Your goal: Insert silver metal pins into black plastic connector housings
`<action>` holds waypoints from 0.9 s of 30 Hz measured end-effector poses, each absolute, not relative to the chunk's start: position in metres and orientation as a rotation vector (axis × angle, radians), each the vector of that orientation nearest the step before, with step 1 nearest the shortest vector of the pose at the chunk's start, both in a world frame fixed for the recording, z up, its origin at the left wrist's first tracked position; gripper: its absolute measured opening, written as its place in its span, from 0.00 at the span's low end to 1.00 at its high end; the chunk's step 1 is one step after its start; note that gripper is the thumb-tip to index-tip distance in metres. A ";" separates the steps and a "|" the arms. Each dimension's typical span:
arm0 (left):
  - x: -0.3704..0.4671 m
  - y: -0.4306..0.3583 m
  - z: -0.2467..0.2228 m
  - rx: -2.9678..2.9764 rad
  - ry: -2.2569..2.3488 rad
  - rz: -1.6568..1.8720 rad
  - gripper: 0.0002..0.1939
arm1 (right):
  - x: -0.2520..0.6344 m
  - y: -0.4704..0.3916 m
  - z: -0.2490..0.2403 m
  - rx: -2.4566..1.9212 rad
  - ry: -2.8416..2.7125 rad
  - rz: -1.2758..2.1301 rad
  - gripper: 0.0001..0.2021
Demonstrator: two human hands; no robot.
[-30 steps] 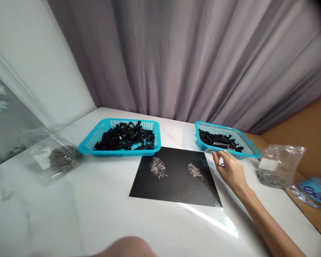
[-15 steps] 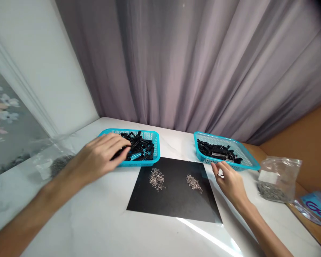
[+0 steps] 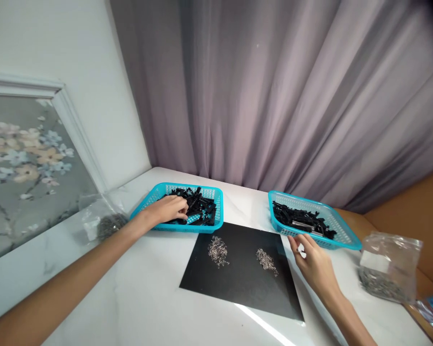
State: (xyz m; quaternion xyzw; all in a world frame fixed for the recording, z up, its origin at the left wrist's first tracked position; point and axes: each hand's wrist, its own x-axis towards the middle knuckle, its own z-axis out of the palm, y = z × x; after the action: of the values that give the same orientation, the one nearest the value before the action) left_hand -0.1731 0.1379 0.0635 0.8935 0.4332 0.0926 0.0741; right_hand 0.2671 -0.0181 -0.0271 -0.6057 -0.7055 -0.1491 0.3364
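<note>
My left hand [image 3: 168,210] reaches over the front left part of the left blue basket [image 3: 219,211], its fingers curled down among black plastic pieces [image 3: 201,204]. What it grips, if anything, I cannot make out. My right hand [image 3: 312,257] is closed in a pinch just in front of the right blue basket [image 3: 346,235]. Something small and dark shows at its fingers, too small to name. That basket holds more black pieces [image 3: 296,216], with a lighter strip among them. Between the hands, two piles of tiny metal parts, a left pile [image 3: 217,251] and a right pile [image 3: 266,260], lie on a black sheet [image 3: 238,288].
A clear bag of small metal parts [image 3: 382,283] stands at the right edge of the white table [image 3: 147,298]. Another clear bag [image 3: 110,226] lies behind my left forearm. A grey curtain [image 3: 238,96] hangs behind, and a framed flower picture [image 3: 32,158] is at left.
The view has shifted left and upward. My left hand has moved forward, deeper into the left basket. My right hand keeps its pinch beside the right basket.
</note>
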 end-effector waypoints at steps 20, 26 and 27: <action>-0.083 -0.006 0.060 1.637 1.052 1.106 0.14 | 0.173 -0.050 -0.015 -1.294 -2.215 -0.050 0.11; -0.069 -0.022 0.019 1.620 0.988 0.765 0.20 | 0.147 -0.059 -0.027 -1.276 -2.410 -0.144 0.20; -0.068 -0.015 0.019 1.618 0.956 0.741 0.21 | 0.148 -0.059 -0.028 -1.279 -2.407 -0.144 0.19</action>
State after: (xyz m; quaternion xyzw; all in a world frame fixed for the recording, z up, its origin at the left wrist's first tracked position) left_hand -0.0681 -0.0154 0.0190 0.6782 0.4007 0.3106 0.5320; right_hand 0.1478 -0.0588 -0.0275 -0.4588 -0.8632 -0.0518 0.2044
